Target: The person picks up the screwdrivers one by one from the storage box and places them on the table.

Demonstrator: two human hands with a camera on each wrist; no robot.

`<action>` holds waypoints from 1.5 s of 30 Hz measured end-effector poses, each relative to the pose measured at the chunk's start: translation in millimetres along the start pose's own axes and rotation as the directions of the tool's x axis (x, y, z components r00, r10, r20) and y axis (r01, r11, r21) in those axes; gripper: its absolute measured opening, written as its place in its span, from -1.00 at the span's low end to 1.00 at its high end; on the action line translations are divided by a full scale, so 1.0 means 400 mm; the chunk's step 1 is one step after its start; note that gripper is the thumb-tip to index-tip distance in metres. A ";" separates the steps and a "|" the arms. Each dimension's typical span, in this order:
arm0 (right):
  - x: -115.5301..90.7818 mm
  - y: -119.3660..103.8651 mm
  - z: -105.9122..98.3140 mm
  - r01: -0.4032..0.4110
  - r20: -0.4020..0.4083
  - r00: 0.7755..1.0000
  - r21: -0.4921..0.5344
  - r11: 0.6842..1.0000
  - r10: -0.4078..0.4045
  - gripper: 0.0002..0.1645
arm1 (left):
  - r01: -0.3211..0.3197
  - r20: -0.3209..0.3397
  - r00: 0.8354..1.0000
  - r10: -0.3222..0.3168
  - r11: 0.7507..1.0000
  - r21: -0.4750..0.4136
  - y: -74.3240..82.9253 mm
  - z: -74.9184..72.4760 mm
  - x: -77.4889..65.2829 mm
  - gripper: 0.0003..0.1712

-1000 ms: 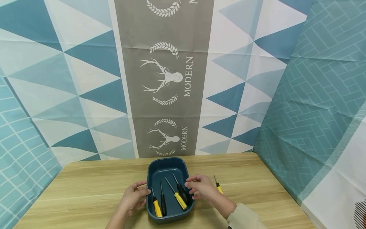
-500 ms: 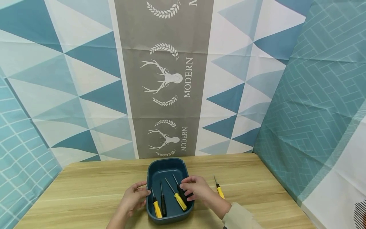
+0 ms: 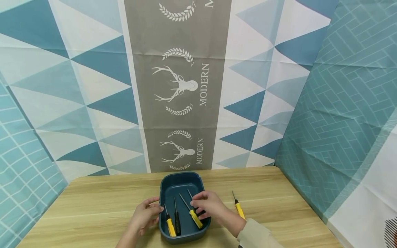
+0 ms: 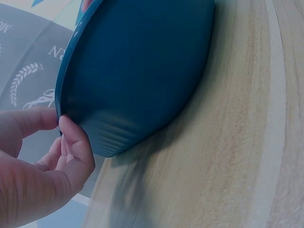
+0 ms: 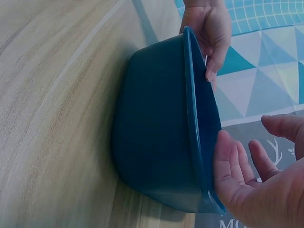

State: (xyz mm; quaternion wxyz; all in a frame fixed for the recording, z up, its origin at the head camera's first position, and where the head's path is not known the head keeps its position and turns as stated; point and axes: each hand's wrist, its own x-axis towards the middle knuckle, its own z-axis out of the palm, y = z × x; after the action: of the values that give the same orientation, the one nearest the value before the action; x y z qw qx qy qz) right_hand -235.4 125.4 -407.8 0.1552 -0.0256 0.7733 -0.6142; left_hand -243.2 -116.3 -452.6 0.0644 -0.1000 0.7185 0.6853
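A dark blue plastic bin (image 3: 186, 238) stands on the table with several screwdrivers in it. My left hand (image 3: 145, 215) pinches its left rim between thumb and finger, plain in the left wrist view (image 4: 61, 156). Over the right rim reaches my right hand (image 3: 211, 206), thumb and fingers apart in the right wrist view. It covers the handle of one screwdriver, whose thin shaft (image 3: 190, 194) shows beyond the fingers. Beside it lies a screwdriver with a yellow handle (image 3: 195, 219). On the bin's left side lie a yellow-and-black screwdriver (image 3: 170, 226) and a black screwdriver (image 3: 177, 222).
Another yellow-and-black screwdriver (image 3: 238, 208) lies on the wooden table (image 3: 93, 210) right of the bin, partly behind the right forearm. Patterned cloth (image 3: 183, 103) hangs behind the table, with teal cloth (image 3: 341, 120) along the right side.
My right hand has moved left from the bin's right rim to over its inside, now covering the black screwdriver handle there. My left hand stays on the left rim.
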 end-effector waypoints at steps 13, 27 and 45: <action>0.011 0.008 0.030 -0.015 0.005 1.000 -0.020 1.000 0.015 -0.71 | -0.003 0.005 1.000 0.003 1.000 -0.005 0.001 -0.002 -0.002 -0.38; 0.031 0.026 0.063 -0.022 0.027 0.999 -0.026 0.999 0.022 -0.75 | 0.004 0.001 1.000 -0.004 1.000 -0.013 0.001 -0.001 -0.007 -0.38; 0.038 0.035 0.102 -0.043 0.021 0.999 -0.069 0.997 0.045 -0.81 | 0.001 0.002 1.000 -0.001 1.000 -0.012 -0.004 -0.004 -0.006 -0.38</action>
State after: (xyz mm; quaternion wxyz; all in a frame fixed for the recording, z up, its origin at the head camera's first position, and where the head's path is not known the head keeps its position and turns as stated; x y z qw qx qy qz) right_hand -236.5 86.9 -432.4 0.1764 -0.0207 0.7924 -0.5836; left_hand -240.3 -117.9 -453.4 0.0647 -0.1000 0.7142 0.6898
